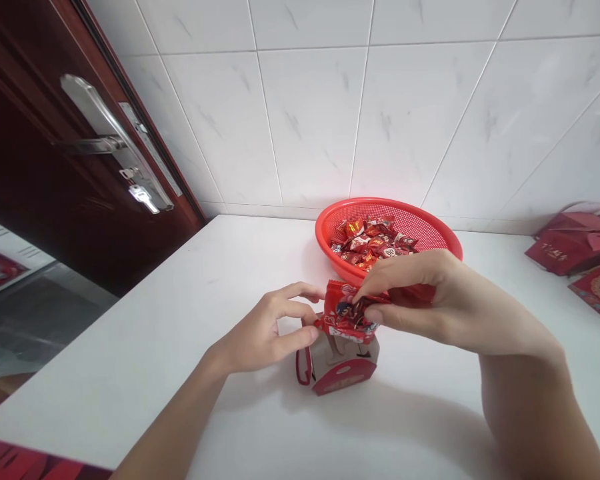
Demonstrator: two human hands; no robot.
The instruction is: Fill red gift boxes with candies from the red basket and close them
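Note:
My right hand (435, 303) pinches a shiny red candy packet (343, 313) between thumb and fingers, above a small gift box. The packet has a printed cartoon figure, and my fingers cover its right part. Standing on the table, the gift box (345, 375) has red sides, a pale inside and its top open; the packet hides part of that opening. A red handle loop (303, 367) sticks out at the box's left. My left hand (275, 327) is beside the box, fingers apart and curved, its tips close to the packet's left edge; whether they touch it I cannot tell.
Behind my right hand, a red plastic basket (325, 233) holds several wrapped candies (375, 243). Red gift boxes (575, 243) stand at the right by the tiled wall (310, 120). The white table (145, 353) has its left edge near a dark red door (30, 133) with keys in the lock.

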